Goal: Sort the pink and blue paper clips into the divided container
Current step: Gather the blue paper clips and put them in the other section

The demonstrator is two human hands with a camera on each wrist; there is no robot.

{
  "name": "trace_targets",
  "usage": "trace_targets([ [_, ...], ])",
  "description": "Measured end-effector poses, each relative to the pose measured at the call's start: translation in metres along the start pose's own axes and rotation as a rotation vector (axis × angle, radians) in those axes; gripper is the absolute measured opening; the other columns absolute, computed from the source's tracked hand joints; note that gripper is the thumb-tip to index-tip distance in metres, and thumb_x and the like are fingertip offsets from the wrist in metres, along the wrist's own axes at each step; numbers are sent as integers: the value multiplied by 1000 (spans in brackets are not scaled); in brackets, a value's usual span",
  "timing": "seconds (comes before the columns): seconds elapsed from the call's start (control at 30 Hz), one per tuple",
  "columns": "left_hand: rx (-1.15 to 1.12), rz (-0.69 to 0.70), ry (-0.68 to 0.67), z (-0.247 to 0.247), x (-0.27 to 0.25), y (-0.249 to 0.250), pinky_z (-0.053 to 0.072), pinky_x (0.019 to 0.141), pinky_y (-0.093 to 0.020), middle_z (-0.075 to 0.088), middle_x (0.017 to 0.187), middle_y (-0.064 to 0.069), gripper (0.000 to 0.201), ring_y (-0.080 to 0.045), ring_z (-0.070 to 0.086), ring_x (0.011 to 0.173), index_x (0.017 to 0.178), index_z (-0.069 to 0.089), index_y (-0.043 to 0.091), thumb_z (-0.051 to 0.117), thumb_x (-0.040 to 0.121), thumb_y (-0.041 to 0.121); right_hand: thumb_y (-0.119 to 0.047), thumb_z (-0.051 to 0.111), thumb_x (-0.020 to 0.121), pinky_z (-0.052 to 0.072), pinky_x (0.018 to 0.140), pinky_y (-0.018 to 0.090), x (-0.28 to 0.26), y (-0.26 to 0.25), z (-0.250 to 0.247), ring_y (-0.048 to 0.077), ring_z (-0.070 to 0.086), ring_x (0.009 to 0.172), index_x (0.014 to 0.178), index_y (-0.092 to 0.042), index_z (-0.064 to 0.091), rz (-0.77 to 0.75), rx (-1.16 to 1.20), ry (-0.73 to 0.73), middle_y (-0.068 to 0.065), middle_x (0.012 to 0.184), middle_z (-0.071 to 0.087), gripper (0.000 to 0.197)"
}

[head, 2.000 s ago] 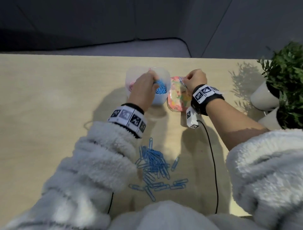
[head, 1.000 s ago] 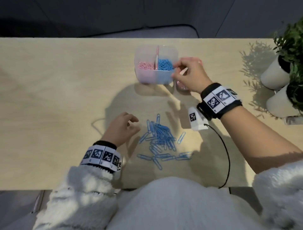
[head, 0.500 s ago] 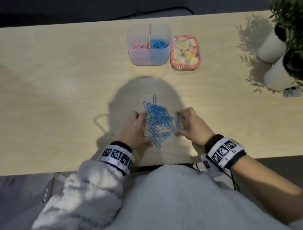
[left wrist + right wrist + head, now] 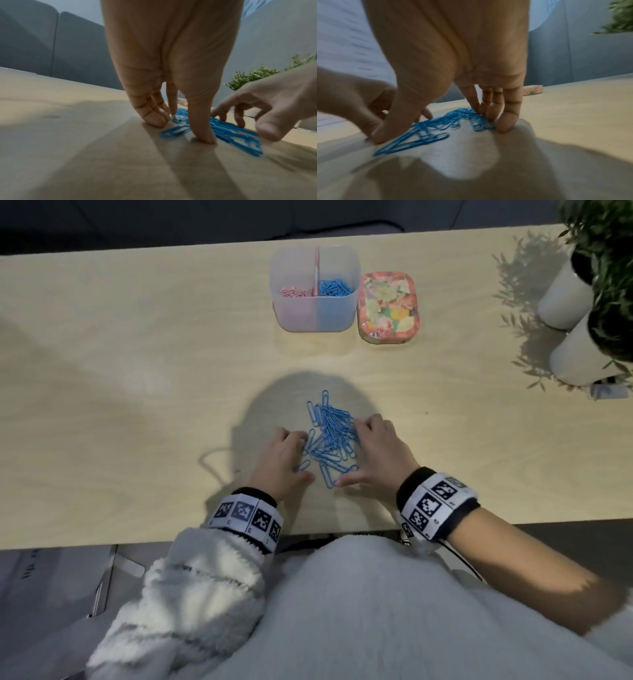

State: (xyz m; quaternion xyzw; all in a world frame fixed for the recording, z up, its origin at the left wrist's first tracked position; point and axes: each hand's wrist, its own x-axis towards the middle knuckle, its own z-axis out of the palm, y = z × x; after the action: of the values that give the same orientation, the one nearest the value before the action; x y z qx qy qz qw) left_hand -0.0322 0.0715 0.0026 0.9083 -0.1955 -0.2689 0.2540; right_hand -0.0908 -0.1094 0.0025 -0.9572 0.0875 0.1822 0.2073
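A pile of blue paper clips [image 4: 329, 436] lies on the wooden table [image 4: 137, 371] near its front edge. My left hand [image 4: 303, 458] stands on its fingertips against the pile's left side, fingers straight down to the table. Against the right side my right hand [image 4: 349, 455] does the same, thumb at the near end. Neither hand holds a clip. The wrist views show the blue clips [image 4: 228, 131] [image 4: 443, 121] bunched between both hands. At the back stands the divided container [image 4: 315, 316], with pink clips [image 4: 294, 291] in its left half and blue clips [image 4: 335, 287] in its right.
A floral tin [image 4: 388, 306] lies just right of the container. Two white pots [image 4: 575, 354] with green plants stand at the table's right end. The front table edge runs close behind my wrists.
Both hands came back from the container and tin to the pile. In the last half second they closed in on it, bunching the clips tighter.
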Motion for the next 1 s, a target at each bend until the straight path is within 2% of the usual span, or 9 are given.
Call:
trace_targets([
  [0.07,9,46,23,6,6,8,46,92,-35,49,116,-14,54,-29,56,101,123,53,7,72,73,10,-52,78,58,45,86,36,4,-10,7,26,39,112,130,-13,36,-34,-31,43,8,119,40,92],
  [0.2,51,103,91,16,19,21,49,86,-40,56,108,-15,32,-31,59,95,110,60,4,64,80,9,-29,66,82,43,90,35,14,-15,11,27,41,114,127,-12,45,-43,33,107,10,120,45,53],
  [0.33,113,104,135,21,27,25,44,80,-39,59,104,-17,23,-32,57,93,105,60,3,61,84,13,-14,59,87,44,93,39,21,-11,6,28,45,111,117,-9,54,-24,115,138,11,117,51,31],
  [0.63,131,120,193,17,35,21,41,73,-42,61,97,-20,15,-35,55,90,97,62,1,56,86,10,-10,58,87,40,88,34,38,6,-7,28,53,103,111,-8,63,-48,189,126,13,108,58,25],
  [0.73,110,104,213,13,36,16,40,72,-42,60,94,-20,15,-36,54,89,96,63,1,56,86,11,-9,59,85,41,85,34,43,13,-17,28,56,97,104,-7,68,-61,245,141,15,102,63,21],
  [0.8,88,93,223,8,37,13,40,71,-41,62,91,-19,13,-36,55,88,94,63,3,56,85,10,-9,62,83,43,79,30,46,18,-28,23,58,87,98,-7,71,-57,310,158,14,94,68,17],
  [0.87,76,71,218,2,37,11,40,72,-38,66,93,-17,14,-35,56,90,95,63,6,54,85,8,-7,63,82,44,66,21,52,23,-42,12,56,72,94,-5,73,-27,399,167,14,85,69,16],
  [0.93,57,46,225,-5,36,9,39,70,-33,69,93,-14,16,-33,57,90,96,64,8,53,85,8,-4,64,83,41,50,10,60,26,-63,0,50,50,97,0,71,-7,578,149,16,75,61,17],
  [1.0,25,32,236,-12,36,7,38,71,-31,70,95,-12,16,-31,58,91,97,65,9,54,85,9,2,63,83,41,43,8,74,27,-89,0,45,37,101,7,67,0,732,158,13,68,53,20],
])
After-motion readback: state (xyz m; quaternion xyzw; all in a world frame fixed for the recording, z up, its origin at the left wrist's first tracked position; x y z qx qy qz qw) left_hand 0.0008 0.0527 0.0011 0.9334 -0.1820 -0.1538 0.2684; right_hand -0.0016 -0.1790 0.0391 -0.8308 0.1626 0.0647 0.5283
